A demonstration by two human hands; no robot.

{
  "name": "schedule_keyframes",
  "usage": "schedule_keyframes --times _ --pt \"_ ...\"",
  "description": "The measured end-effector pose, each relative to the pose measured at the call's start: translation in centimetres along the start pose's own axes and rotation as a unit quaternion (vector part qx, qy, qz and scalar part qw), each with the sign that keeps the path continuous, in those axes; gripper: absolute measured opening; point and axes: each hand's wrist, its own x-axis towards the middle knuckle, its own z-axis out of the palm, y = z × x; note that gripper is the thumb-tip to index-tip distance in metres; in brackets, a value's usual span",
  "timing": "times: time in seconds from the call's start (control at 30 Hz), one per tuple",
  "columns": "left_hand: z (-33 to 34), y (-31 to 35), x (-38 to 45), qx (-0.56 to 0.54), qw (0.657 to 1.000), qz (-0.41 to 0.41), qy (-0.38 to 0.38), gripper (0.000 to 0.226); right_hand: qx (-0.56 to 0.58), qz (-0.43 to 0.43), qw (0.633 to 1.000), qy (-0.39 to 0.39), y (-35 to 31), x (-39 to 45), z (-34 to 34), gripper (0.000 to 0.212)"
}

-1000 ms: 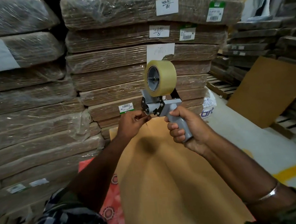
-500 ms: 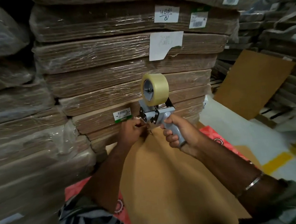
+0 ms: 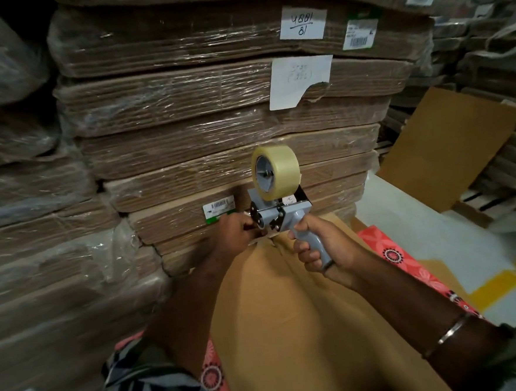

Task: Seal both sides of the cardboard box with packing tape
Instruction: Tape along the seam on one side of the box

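A grey tape dispenser (image 3: 278, 215) carries a roll of clear packing tape (image 3: 276, 172) on top. My right hand (image 3: 324, 248) is wrapped around its pistol handle. My left hand (image 3: 238, 232) pinches at the dispenser's front roller, where the tape end comes out; the tape end itself is hidden by the fingers. Both hands hover over the far edge of the brown cardboard box (image 3: 290, 321), which lies flat below me. A slit in the box's far edge shows just under the dispenser.
Shrink-wrapped stacks of flat cardboard (image 3: 215, 131) rise directly behind the box, more on the left (image 3: 40, 241). A red patterned mat (image 3: 408, 264) lies under the box. A loose cardboard sheet (image 3: 449, 148) leans at the right, by a wooden pallet (image 3: 480, 204) and a yellow floor line (image 3: 495, 282).
Both hands and the dispenser have come down towards the box's far edge. The view has tilted down and moved closer to the stacks. The left hand stays pinched at the dispenser's front.
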Motion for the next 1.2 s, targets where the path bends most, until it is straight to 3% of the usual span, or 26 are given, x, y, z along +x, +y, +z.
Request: schedule_keyframes --times 0.3,0.43,0.53,0.63,0.7,0.8,0.93,1.1,1.2 --pt "0.4 -0.4 -0.1 0.067 0.996 0.024 0.048 0.031 0.009 -0.006 1.000 0.002 -0.5 0.7 -0.2 0.015" --pt "0.3 -0.6 -0.1 0.081 0.996 0.025 -0.012 0.019 -0.026 -0.001 1.000 0.006 0.4 0.6 -0.4 0.014" --pt "-0.1 -0.9 0.1 -0.020 0.995 0.014 -0.094 0.007 -0.016 0.021 1.000 0.015 1.2 0.6 -0.7 0.016" --pt "-1.2 -1.1 0.5 -0.121 0.977 -0.013 -0.176 0.014 0.029 0.038 0.999 -0.006 1.5 0.6 -0.7 0.014" --pt "-1.7 -1.3 0.7 -0.115 0.973 -0.009 -0.200 0.021 0.039 0.042 0.998 -0.014 1.6 0.7 -0.6 0.014" --pt "-1.7 -2.2 0.9 -0.069 0.983 0.049 -0.160 0.005 0.028 0.040 0.999 -0.014 1.3 0.7 -0.4 0.014" --pt "-1.7 -2.6 0.6 -0.045 0.991 0.086 -0.093 0.019 0.066 0.038 0.996 -0.039 0.7 1.1 -0.4 0.017" --pt "-1.3 -2.7 0.6 0.005 0.992 0.089 -0.089 0.031 0.076 0.032 0.996 -0.034 0.1 1.2 -0.5 0.016" --pt "-1.6 -2.1 0.9 0.068 0.987 0.113 -0.091 0.020 0.068 0.042 0.996 -0.036 0.1 1.3 -0.7 0.016"
